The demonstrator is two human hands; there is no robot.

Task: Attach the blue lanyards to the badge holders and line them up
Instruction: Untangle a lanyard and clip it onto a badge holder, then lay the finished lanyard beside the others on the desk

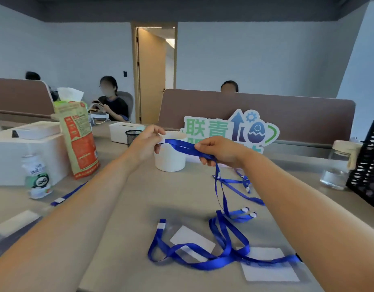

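Worktop [122, 207]: grey-beige, carrying everything below.
White storage box [17, 152]: far left, lid on, contents hidden.
Cut-out sign [232, 131]: upright behind the cup, green and blue lettering.
Orange-and-green packet [79, 140]: upright against the storage box, top open, something white showing above it.
Black crate [367, 171]: right edge, contents cannot be told.
White cup [170, 161]: centre, beneath the held strap, inside not visible.
Glass jar [337, 165]: beside the crate, lidded, clear; whether it holds liquid cannot be told.
Mesh pen pot [131, 137]: behind the left grip, inside not visible.
Drink bottle [37, 178]: in front of the storage box, capped.
Badge holders [192, 242]: two clear sleeves with white cards, near edge, loose straps lying across them.
Loose lanyards [224, 249]: blue, tangled over the holders; another lies at left.
Held lanyard [181, 145]: stretched between both grips above the cup, its tail hanging to the worktop.
Left grip [146, 142]: pinching the lanyard's white end piece.
Right grip [219, 152]: fingers curled around the doubled strap.
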